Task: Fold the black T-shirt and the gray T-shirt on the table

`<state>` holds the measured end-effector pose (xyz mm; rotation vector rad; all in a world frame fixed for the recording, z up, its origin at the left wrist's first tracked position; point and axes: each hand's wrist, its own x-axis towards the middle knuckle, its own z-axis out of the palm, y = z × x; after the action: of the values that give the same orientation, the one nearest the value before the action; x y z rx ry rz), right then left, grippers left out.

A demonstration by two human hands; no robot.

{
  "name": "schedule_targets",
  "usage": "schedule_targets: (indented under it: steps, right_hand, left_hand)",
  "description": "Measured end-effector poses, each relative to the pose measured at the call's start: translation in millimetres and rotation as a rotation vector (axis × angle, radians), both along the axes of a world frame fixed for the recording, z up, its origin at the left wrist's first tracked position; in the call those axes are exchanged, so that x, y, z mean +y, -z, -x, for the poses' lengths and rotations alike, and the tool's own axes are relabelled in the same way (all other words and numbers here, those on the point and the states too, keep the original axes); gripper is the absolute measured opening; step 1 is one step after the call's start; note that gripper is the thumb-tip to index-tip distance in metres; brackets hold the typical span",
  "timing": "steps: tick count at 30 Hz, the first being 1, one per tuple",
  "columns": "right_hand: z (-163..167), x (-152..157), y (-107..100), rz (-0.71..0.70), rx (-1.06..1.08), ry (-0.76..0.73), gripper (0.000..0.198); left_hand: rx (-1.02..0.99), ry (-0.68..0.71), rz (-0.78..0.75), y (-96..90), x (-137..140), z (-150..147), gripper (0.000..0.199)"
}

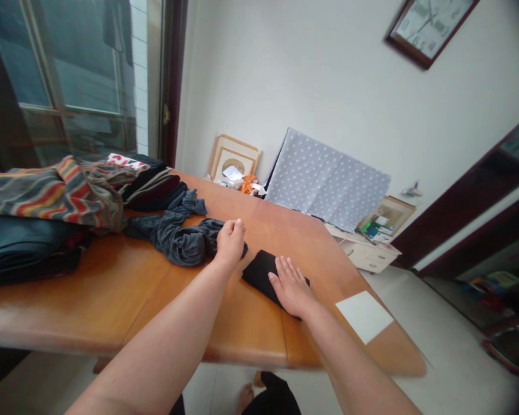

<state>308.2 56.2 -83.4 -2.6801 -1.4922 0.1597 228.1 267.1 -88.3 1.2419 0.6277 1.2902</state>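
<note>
Wooden table (294,233), black cloth (260,273) lengthwise far left to near right, right hand (291,286) flat atop, left hand (230,242) curled, hold unclear

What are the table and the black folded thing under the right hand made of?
The table looks like wood with a slightly shiny finish: it's orange-brown, with seams and pale reflections. The black folded thing is probably cloth with a dull finish, because it's folded flat and barely shines. I can't tell which fabric.
</note>
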Motion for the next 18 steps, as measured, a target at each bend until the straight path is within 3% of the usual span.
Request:
schedule_targets:
  steps: [7,10,14,18]
  right_hand:
    - [-7,0,2,-0.091,0.025,-0.05,0.075]
    - [-12,-2,-1,-0.193,0.009,-0.06,0.072]
    - [-9,-16,-14,-0.445,-0.106,-0.046,0.055]
    - [13,-39,-24,-0.445,-0.206,-0.088,0.031]
  left_hand:
    - [0.085,-0.005,-0.067,8.5,4,-1,0.038]
    - [0.118,-0.005,-0.089,8.8,3,-1,0.038]
    - [0.142,-0.021,-0.09,7.2,3,-2,0.035]
    - [0.131,-0.02,-0.086,6.0,3,-3,0.031]
